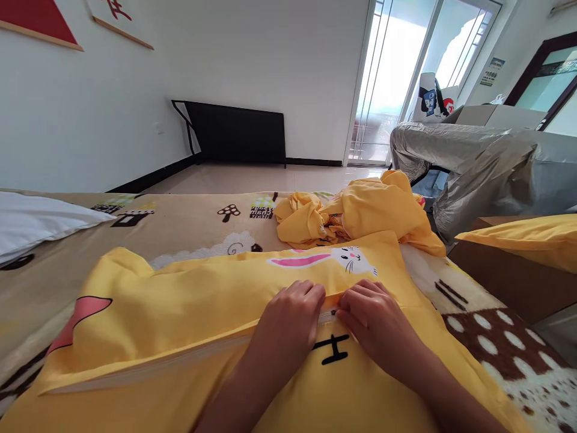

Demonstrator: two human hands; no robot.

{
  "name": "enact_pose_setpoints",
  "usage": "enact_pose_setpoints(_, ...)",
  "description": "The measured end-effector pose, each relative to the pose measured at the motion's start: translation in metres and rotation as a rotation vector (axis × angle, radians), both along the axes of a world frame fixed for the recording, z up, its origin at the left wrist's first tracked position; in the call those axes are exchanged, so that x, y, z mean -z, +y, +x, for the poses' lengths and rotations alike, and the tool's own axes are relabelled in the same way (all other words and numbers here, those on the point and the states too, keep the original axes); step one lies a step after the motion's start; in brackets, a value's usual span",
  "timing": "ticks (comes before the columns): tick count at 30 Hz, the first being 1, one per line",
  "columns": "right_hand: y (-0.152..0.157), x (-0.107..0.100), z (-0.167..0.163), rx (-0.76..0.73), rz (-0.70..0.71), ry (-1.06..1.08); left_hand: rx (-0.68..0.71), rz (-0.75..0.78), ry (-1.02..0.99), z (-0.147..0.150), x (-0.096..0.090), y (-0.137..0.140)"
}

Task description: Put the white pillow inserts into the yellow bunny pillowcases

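A yellow pillowcase [198, 288] with a white rabbit face and a pink ear printed on it lies across the bed in front of me. Along its side runs a long pale zipper [148, 376], parted toward the left. My left hand [295, 310] is closed on the fabric edge beside the zipper. Close by on the right, my right hand [372, 313] pinches the same edge, its fingertips partly hidden. Between the two hands a small dark zipper slider [333, 312] shows, next to the right fingertips. Whether those fingers touch it I cannot tell.
Crumpled yellow cloth [378, 207] lies behind the pillowcase on the patterned blanket [189, 219]. A white pillow [40, 222] rests at the left. To the right are a cardboard box [509, 276] under another yellow cloth [527, 237], and furniture wrapped in silvery plastic [478, 156].
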State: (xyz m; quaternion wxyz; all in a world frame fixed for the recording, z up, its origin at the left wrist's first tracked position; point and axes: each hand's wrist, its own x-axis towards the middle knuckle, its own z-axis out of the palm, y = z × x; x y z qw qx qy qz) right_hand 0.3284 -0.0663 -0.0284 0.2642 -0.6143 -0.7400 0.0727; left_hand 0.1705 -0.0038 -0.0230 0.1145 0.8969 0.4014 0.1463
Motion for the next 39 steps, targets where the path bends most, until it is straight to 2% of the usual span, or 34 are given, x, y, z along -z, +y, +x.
enact_pose_setpoints(9,-0.001,-0.013,0.020,0.046,-0.164,-0.008,-0.010,-0.006,0.061,0.000,0.000,-0.001)
enact_pose_setpoints(19,-0.003,-0.024,0.036,0.167,-0.318,-0.003,0.020,0.051,0.048,0.000,0.002,0.000)
enact_pose_setpoints(21,-0.002,-0.024,0.037,0.166,-0.322,0.013,0.017,0.124,0.020,0.000,0.002,-0.001)
enact_pose_setpoints(23,-0.001,-0.023,0.037,0.143,-0.308,0.036,0.043,0.288,-0.015,0.001,0.000,-0.008)
enact_pose_setpoints(25,0.000,-0.022,0.037,0.113,-0.286,0.062,0.127,0.461,-0.064,0.004,-0.002,-0.019)
enact_pose_setpoints(27,0.001,-0.022,0.037,0.088,-0.259,0.081,0.224,0.551,-0.110,0.009,-0.001,-0.031)
enact_pose_setpoints(29,0.001,-0.022,0.037,0.069,-0.234,0.089,0.258,0.553,-0.114,0.016,0.004,-0.038)
enact_pose_setpoints(34,-0.001,-0.024,0.037,0.027,-0.213,0.090,0.189,0.394,-0.101,0.027,0.021,-0.032)
enact_pose_setpoints(39,-0.005,-0.025,0.035,0.019,-0.187,0.084,0.132,0.371,-0.149,0.028,0.024,-0.026)
